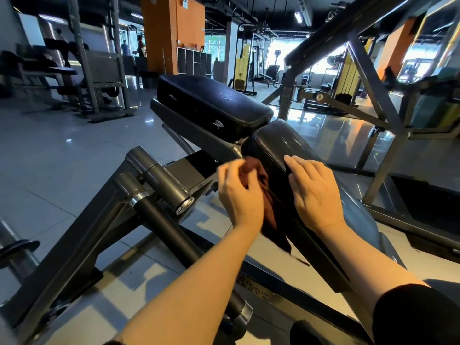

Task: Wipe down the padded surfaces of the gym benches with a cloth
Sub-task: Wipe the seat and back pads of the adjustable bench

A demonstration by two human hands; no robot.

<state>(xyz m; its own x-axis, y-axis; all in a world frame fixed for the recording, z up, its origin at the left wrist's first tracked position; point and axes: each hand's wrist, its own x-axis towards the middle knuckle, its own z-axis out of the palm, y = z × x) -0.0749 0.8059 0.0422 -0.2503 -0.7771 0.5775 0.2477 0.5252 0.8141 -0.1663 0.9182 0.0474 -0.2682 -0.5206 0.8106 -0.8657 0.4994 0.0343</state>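
Observation:
A black padded bench runs from the middle of the view toward me. Its long back pad (281, 143) slopes down to the right, and its shorter seat pad (219, 100) lies beyond it. My left hand (239, 192) grips a dark brown cloth (271, 215) against the left side edge of the long pad; the cloth's tail hangs below the hand. My right hand (316, 192) rests flat on top of that pad, fingers straight and pointing up along it.
The bench's grey steel frame (82, 235) with round pivot tubes (161, 180) stands left of my hands. A slanted steel machine frame (368, 78) rises on the right. Racks and machines (99, 70) stand at the back left on the glossy tiled floor (62, 150). People stand far back.

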